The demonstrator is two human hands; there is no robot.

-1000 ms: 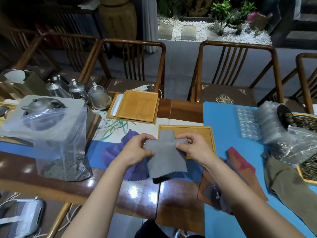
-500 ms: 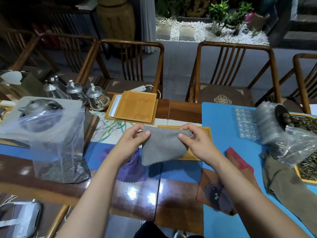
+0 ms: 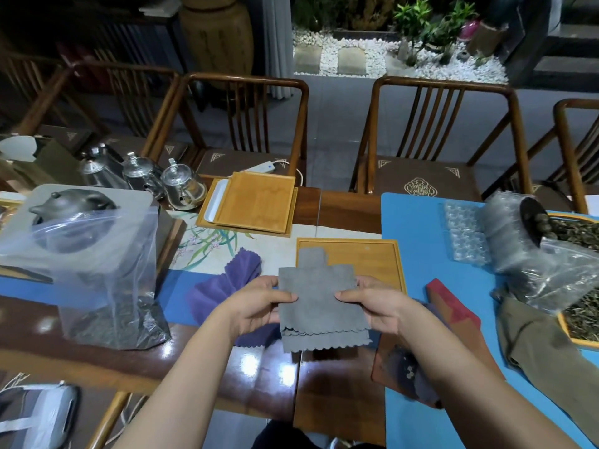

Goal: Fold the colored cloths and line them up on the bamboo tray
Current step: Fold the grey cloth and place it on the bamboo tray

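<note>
Basically we had the grey cloth [image 3: 319,303] held up between both hands, left hand [image 3: 259,303] pinching its left edge, right hand [image 3: 376,304] pinching the right, thumbs on top. It hung above the tabletop [image 3: 207,358], just short of the bamboo tray [image 3: 393,254] beyond our hands. We judged the fold shaky: the scalloped bottom edges sat uneven in layers and a tab stuck up at the far edge, so one loosened pinch could let the layers slide apart. The purple cloth [image 3: 227,283] lay unfolded just left of our left hand, and it could snag.
</note>
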